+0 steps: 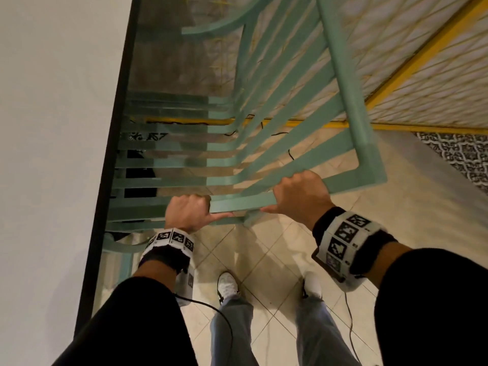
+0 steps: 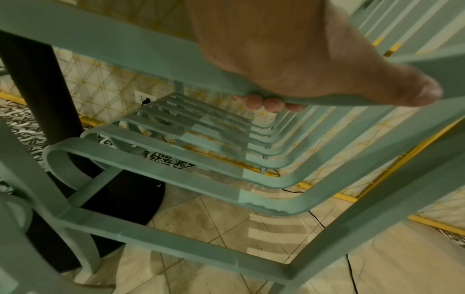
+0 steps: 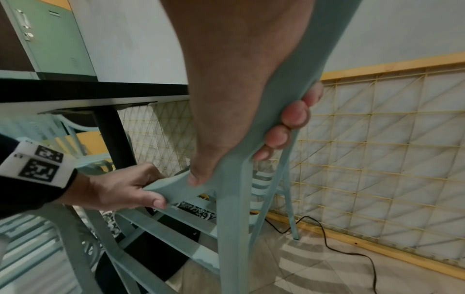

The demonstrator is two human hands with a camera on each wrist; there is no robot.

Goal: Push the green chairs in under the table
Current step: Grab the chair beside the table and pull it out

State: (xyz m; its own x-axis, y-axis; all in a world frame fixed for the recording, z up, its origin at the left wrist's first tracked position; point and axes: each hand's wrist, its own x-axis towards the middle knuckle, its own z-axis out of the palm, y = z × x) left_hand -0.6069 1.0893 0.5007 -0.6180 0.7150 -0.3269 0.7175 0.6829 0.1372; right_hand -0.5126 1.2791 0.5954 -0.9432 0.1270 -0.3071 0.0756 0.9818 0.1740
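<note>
head view, left to right: the desk (image 1: 52,128) fills the left side, a pale top with a dark edge running down the frame. the slatted seat of the green chair (image 1: 277,122) reaches under that edge, so part of it shows only dimly there, while the chair back stands clear of the desk to the right. the left hand (image 1: 188,212) grips the top rail of the chair back just beside the desk edge, fingers curled over the rail and thumb lying along its near face. the right hand (image 1: 301,195) grips the same rail further right, near the rounded corner of the back, fingers wrapped over and thumb pointing toward the left hand. both wrists wear bands with black-and-white markers. below the hands, two white shoes (image 1: 227,285) stand on the tiled floor (image 1: 264,249). a yellow-framed lattice panel (image 1: 422,75) runs along the right behind the chair.

left wrist view: fingertips (image 2: 254,102) of the left hand curl under the rail; the black desk pedestal (image 2: 37,89) stands at left, just beyond the front of the seat slats.

right wrist view: fingertips (image 3: 294,117) of the right hand wrap round the rail; a black cable (image 3: 352,254) lies on the floor beside the panel.
</note>
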